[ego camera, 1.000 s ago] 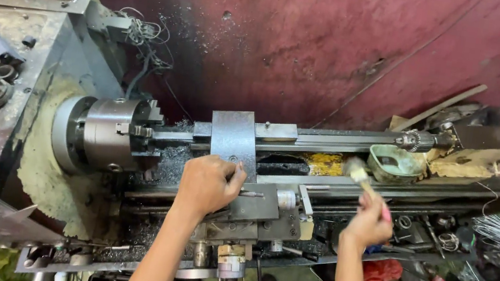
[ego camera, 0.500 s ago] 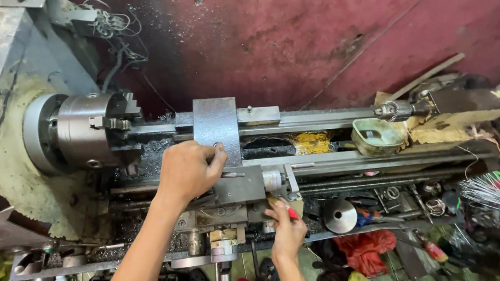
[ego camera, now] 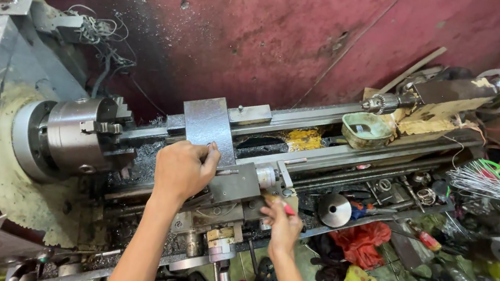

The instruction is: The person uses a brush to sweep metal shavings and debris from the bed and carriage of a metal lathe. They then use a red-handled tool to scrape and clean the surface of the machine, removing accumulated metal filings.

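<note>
Fingers of left hand (ego camera: 183,170) curled on the lathe carriage (ego camera: 237,185), steadying; right hand (ego camera: 282,224) beside it pinches a red-tipped tool (ego camera: 280,204).

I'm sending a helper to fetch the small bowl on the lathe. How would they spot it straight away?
Start at the long lathe bed along the red wall and follow it right, away from the chuck. The bowl sits on the bed below the drill chuck. It is the only pale green, round, open dish there.
</note>
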